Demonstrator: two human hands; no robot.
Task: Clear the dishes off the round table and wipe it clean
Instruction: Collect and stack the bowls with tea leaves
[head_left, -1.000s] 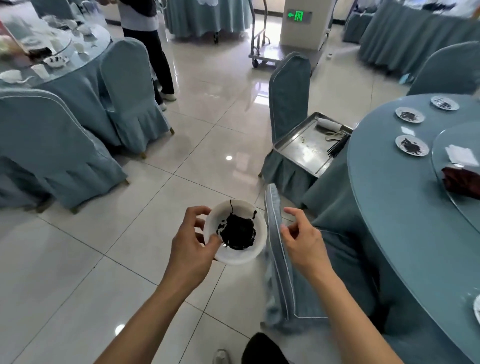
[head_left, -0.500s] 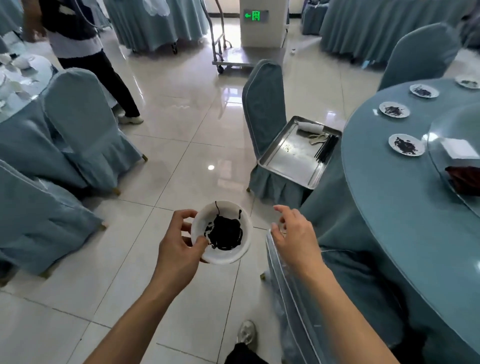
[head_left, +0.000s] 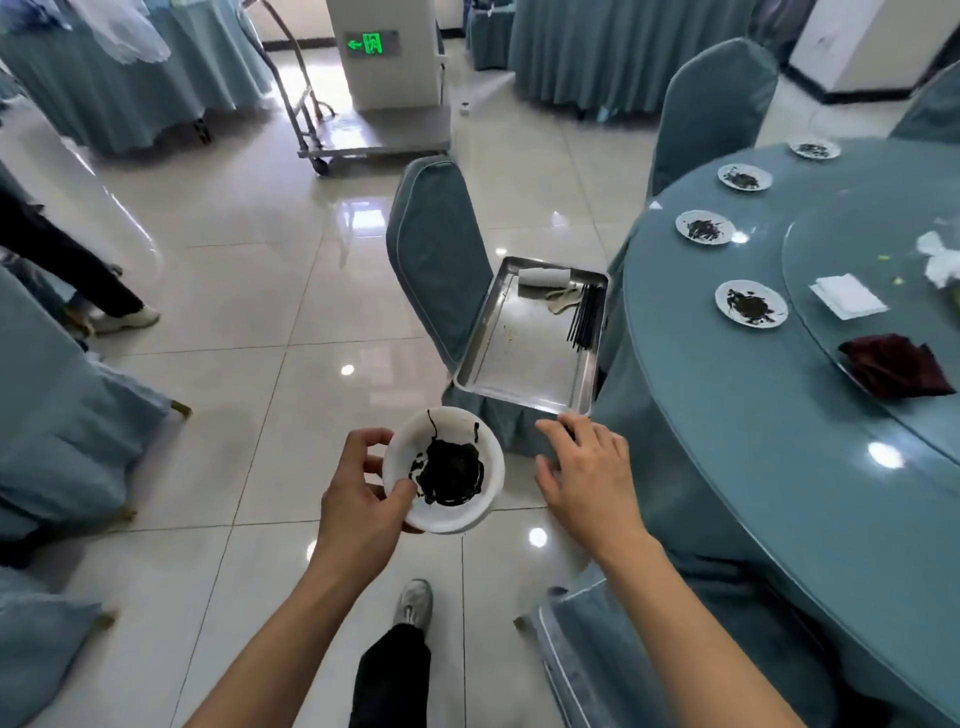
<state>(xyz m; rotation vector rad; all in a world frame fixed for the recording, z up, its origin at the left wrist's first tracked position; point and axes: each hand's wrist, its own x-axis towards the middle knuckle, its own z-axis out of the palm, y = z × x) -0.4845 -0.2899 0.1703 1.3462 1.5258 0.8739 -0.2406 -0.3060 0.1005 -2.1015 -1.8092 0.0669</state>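
White and smeared with a dark, sticky sauce, the small dish (head_left: 443, 470) sat in the person's left hand (head_left: 363, 493), the thumb hooked over its near rim and the fingers curled round its far side. They held it out over the tiled floor, just short of the steel tray (head_left: 530, 345) that lay on the seat of a blue-covered chair (head_left: 436, 260). The right hand (head_left: 589, 475) hovered beside the dish, fingers spread and relaxed, gripping nothing, close to the tray's near corner.

Inside the tray lay a rolled white cloth (head_left: 543, 277) at the far end and a bundle of black chopsticks (head_left: 587, 317) along its right side.

The round table (head_left: 753, 441), draped in blue, stood to the right. Four soiled white plates (head_left: 750, 304) dotted its edge, well apart from one another. On its glass turntable (head_left: 831, 249) rested a folded white napkin (head_left: 849, 296) and a dark red cloth (head_left: 896, 364).

Across the room a metal trolley (head_left: 332, 140) stood by a pillar, and another person's legs (head_left: 78, 280) showed at the left.
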